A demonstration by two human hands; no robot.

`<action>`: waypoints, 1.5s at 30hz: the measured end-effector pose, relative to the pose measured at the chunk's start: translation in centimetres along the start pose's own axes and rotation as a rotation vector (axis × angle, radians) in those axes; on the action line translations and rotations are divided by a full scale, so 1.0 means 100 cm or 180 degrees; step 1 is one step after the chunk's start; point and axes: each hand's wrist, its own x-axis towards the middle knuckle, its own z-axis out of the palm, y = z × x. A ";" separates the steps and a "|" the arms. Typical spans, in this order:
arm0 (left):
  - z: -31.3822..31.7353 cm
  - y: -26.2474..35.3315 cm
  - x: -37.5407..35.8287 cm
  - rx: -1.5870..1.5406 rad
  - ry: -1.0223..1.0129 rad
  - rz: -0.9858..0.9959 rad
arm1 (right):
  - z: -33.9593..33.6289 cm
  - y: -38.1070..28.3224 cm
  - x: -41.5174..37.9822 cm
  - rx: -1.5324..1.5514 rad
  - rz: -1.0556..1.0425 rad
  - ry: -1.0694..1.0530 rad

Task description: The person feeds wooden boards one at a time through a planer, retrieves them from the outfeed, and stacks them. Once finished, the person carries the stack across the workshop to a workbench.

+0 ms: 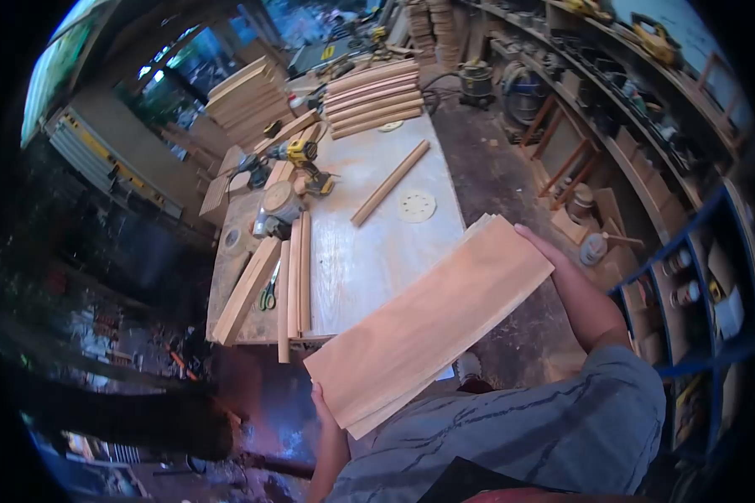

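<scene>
A stack of thin, flat wooden boards (432,323) is held in front of my body, tilted up to the right, over the near edge of the workbench. My left hand (321,406) grips its lower left end, fingers mostly hidden by the boards. At the upper right end, my right hand (530,237) is wrapped round the edge, partly hidden. Beyond the boards, a single wooden strip (391,182) and a round sanding disc (417,205) lie on the white bench top (344,268).
A yellow drill (302,155), long wooden strips (294,277) and green-handled scissors (268,298) are at the bench's left. Stacked slats (373,99) stand at its far end. Loaded shelves (612,126) line the right wall; a shop vacuum (476,82) stands on the floor.
</scene>
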 end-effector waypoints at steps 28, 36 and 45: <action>-0.253 -0.213 -0.141 0.3555 -0.0094 -0.0869 | 0.027 0.185 0.005 -0.2657 -0.1498 0.1349; -0.494 -0.316 -0.473 0.3015 0.1274 -0.1589 | 0.252 0.440 0.030 -0.6117 -0.1458 -0.3805; -0.598 -0.272 -0.597 0.0242 0.3923 -0.0290 | 0.753 0.599 -0.095 -0.5885 0.0203 -0.3791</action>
